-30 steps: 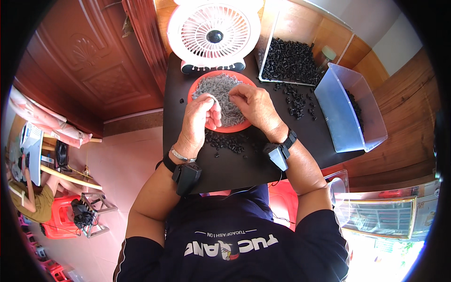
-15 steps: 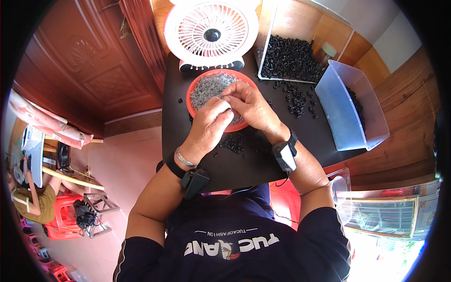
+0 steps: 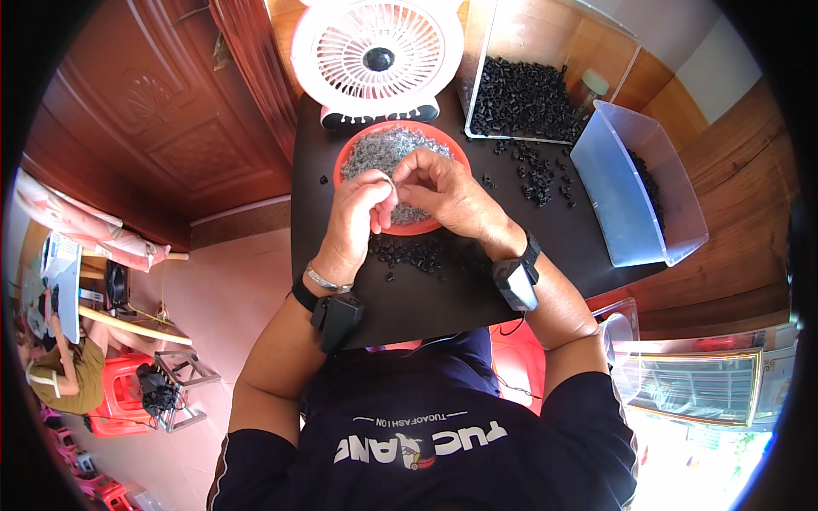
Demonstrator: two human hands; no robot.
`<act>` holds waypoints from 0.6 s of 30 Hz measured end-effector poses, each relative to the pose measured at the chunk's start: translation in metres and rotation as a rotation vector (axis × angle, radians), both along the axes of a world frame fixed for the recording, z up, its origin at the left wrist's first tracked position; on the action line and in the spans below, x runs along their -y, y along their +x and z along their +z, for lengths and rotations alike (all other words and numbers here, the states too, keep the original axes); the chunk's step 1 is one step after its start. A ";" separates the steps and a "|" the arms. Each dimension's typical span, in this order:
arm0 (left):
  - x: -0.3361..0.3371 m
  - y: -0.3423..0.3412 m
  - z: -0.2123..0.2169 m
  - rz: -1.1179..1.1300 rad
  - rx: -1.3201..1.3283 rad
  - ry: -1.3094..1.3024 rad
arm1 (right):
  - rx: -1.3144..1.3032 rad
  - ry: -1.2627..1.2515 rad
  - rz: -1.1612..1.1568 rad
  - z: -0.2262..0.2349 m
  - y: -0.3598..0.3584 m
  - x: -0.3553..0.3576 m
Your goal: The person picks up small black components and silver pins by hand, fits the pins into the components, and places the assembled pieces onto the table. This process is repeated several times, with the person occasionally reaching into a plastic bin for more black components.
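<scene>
Both my hands meet over a round red bowl (image 3: 342,162) heaped with small silvery metal pieces (image 3: 383,149). The fingers of my left hand (image 3: 351,217) are curled, thumb against forefinger. Beside it my right hand (image 3: 447,194) pinches with thumb and forefinger close to the left fingertips. Whatever lies between the fingertips is too small to make out. Below the bowl, near my left wrist, small black plastic pieces (image 3: 413,254) lie scattered on the dark table (image 3: 409,307). Each wrist wears a strap with a dark box.
A white fan (image 3: 378,60) stands behind the bowl. A clear bin (image 3: 520,98) of black pieces is at the back right, with loose ones (image 3: 538,179) before it. A bluish plastic bin (image 3: 622,192) tilts at the right. Another person (image 3: 68,370) sits far left.
My left hand has shifted left and its fingers have loosened a little from the right hand. The right hand stays nearly in place, still pinching. The view has moved slightly.
</scene>
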State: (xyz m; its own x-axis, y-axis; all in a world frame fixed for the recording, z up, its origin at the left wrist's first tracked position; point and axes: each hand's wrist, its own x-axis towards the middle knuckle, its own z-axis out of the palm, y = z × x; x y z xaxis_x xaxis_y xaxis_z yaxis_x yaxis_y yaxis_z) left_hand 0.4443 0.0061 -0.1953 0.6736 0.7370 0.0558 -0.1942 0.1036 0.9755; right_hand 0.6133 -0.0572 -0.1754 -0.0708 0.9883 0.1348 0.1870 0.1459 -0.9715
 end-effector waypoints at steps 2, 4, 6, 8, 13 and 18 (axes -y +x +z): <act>-0.001 -0.002 0.002 -0.009 0.046 -0.026 | 0.062 0.022 -0.023 0.002 -0.002 0.002; 0.001 -0.002 0.006 0.031 0.055 -0.034 | 0.114 0.084 -0.067 0.007 -0.005 0.003; 0.001 -0.002 0.005 0.018 0.044 0.004 | 0.133 0.094 -0.113 0.010 -0.004 0.004; 0.002 0.001 0.006 0.032 0.048 0.015 | 0.152 0.106 -0.160 0.012 -0.002 0.005; 0.004 0.000 0.008 0.014 -0.002 0.018 | 0.095 0.185 -0.048 0.015 0.003 0.006; 0.001 0.000 0.005 0.008 -0.005 -0.007 | -0.034 0.153 -0.023 0.015 -0.002 0.008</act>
State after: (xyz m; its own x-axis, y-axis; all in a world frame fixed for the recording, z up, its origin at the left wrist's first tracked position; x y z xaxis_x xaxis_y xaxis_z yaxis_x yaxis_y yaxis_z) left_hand 0.4438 0.0054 -0.1907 0.6677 0.7429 0.0471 -0.1902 0.1091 0.9757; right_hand 0.6111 -0.0651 -0.1608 -0.0415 0.9572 0.2863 0.1596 0.2892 -0.9439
